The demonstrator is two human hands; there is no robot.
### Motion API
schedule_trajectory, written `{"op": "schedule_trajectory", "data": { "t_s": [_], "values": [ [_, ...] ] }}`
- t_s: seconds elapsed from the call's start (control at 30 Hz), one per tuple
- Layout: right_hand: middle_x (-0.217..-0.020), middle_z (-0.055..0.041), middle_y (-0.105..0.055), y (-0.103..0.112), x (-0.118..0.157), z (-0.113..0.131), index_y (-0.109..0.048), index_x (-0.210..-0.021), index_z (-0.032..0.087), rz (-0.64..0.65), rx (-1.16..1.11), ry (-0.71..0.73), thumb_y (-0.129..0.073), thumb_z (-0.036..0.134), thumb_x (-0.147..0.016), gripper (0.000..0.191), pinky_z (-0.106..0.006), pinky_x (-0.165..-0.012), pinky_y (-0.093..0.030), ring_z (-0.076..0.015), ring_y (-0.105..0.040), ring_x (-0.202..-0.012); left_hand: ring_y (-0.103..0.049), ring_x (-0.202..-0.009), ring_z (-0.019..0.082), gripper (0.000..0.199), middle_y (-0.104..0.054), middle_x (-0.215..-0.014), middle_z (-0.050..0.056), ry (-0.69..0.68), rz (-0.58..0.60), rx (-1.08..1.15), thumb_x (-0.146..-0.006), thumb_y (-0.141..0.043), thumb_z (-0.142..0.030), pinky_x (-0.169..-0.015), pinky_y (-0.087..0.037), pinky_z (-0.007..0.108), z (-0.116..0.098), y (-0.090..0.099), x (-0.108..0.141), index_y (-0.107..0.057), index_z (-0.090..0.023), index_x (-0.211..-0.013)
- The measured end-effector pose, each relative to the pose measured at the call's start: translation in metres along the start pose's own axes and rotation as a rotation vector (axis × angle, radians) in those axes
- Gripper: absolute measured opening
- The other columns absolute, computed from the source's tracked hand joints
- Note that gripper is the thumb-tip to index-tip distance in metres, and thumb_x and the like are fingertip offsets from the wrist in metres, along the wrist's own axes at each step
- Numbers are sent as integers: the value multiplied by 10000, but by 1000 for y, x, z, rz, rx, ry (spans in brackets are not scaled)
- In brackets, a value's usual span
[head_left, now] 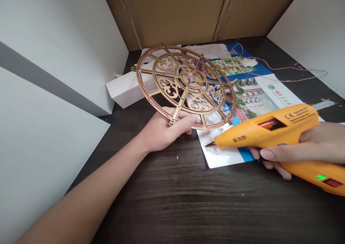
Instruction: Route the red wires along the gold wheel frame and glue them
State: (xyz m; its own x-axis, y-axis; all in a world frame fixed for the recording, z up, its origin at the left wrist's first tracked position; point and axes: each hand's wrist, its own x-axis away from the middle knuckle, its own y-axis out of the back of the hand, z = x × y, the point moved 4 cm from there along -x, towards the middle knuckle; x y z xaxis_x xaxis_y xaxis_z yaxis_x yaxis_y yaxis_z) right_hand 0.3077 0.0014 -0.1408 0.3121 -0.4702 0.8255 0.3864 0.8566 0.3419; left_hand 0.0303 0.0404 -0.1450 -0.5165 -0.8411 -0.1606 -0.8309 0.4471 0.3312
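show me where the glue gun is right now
In the head view, the orange glue gun is at the right in the right hand, its nozzle pointing left, just below the gold fretwork wheel and over a printed leaflet.

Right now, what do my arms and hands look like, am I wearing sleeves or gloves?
No sleeves or gloves show. The left hand and forearm are bare, with no watch or bracelet; the right hand is bare too, nails unpainted.
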Motion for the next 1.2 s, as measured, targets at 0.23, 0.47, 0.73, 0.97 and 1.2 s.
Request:
{"op": "schedule_trajectory", "data": {
  "t_s": [0.23, 0.47, 0.73, 0.97, 1.2],
  "values": [
    [-769, -67, -769, 4, -2, -7, -738, -674, 294, 26, 44, -36, -530, 932, -634, 672, -371, -760, -614, -303, -739, -796, -612, -626, 126, 394, -687, -650, 26, 1, 2, -23, -970, -584, -423, -622, -497, 248, 1, 1, -1, -744, -172, -713],
    [-753, -54, -759, 3, 0, -1, -729, -680, 309, 51, 38, -39, -540, 912, -635, 633, -368, -775, -590, -293, -726, -802, -615, -635, 126, 385, -694, -660, 27, 23, 1, -8, -966, -590, -421, -631, -503, 248, 1, 0, 0, -741, -167, -719],
    [-774, -50, -762, 4, 0, -1, -732, -669, 344, 51, 57, -50, -515, 955, -602, 652, -399, -810, -597, -307, -722, -841, -601, -621, 119, 390, -681, -652, 21, 15, 5, -5, -967, -590, -418, -626, -494, 248, 0, 1, -1, -729, -169, -701],
    [-676, -66, -742, 1, -1, -3, -708, -638, 305, -14, -67, -6, -541, 915, -648, 632, -396, -725, -613, -312, -737, -744, -606, -621, 123, 397, -680, -648, 21, 2, 11, -28, -969, -582, -408, -623, -495, 250, 0, -1, -1, -721, -173, -680],
    [-708, -60, -744, 2, -2, -7, -756, -626, 309, -35, -129, 26, -589, 875, -702, 595, -360, -756, -610, -301, -740, -814, -612, -629, 124, 400, -675, -638, 19, -10, 14, -29, -974, -577, -409, -645, -499, 255, 0, -2, 1, -728, -173, -689]
  ]
}}
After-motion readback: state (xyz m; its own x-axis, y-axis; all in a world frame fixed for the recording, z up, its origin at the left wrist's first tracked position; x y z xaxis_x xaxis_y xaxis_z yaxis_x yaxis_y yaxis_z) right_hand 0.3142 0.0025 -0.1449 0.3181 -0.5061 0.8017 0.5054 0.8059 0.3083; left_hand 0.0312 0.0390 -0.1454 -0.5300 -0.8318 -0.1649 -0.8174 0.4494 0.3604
